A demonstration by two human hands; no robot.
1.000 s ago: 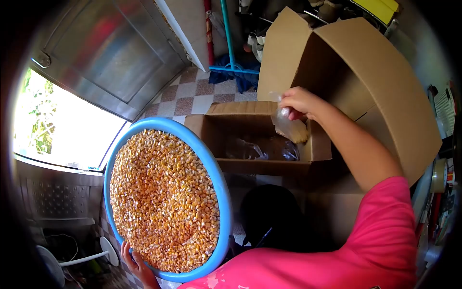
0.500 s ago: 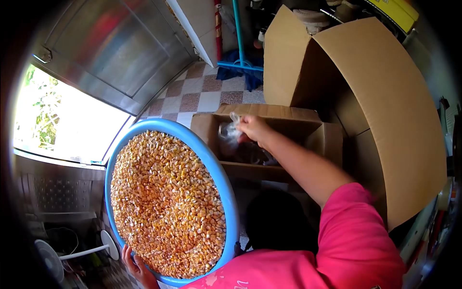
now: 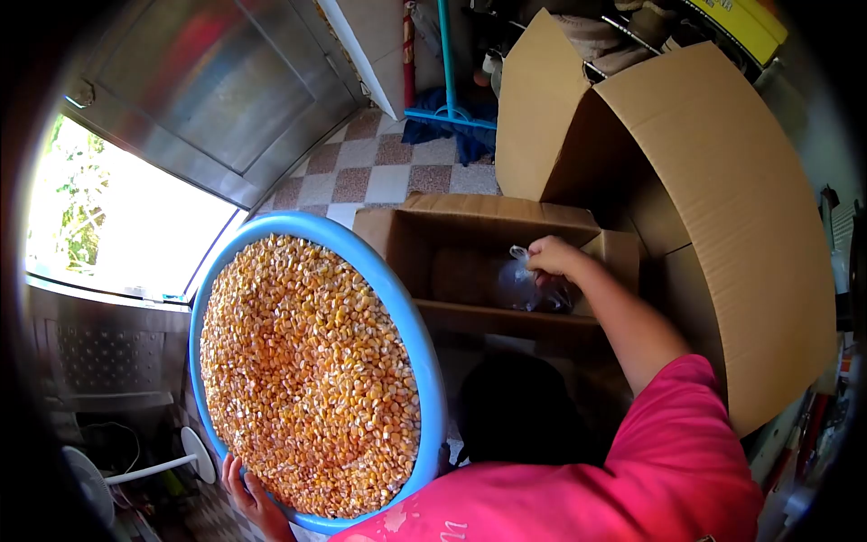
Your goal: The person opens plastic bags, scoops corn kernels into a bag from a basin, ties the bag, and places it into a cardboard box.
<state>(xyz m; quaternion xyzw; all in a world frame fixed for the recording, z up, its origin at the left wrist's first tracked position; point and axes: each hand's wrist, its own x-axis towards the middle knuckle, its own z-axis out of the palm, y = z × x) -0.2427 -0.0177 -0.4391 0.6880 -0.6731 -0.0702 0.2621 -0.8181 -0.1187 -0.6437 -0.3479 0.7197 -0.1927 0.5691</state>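
My right hand [image 3: 558, 260] is closed on the gathered top of a clear plastic bag [image 3: 517, 287]. The bag hangs inside the smaller open cardboard box [image 3: 506, 316], toward its right end; what it contains, if anything, I cannot make out. At the lower left, my left hand [image 3: 253, 499] grips the rim of a large blue basin [image 3: 432, 397], its palm partly hidden. Yellow-orange corn kernels [image 3: 312, 379] fill the basin, which stands to the left of the box.
A bigger open cardboard box [image 3: 731, 199] rises on the right with its flaps out. Behind are a blue-handled floor squeegee [image 3: 449, 81] and a dark blue cloth [image 3: 470, 144] on checkered tiles. A metal door [image 3: 217, 90] borders the left, with a white stand [image 3: 149, 471] below.
My right hand has carried the plastic bag from the left end of the smaller box toward its right end. My left hand stays at the basin's rim.
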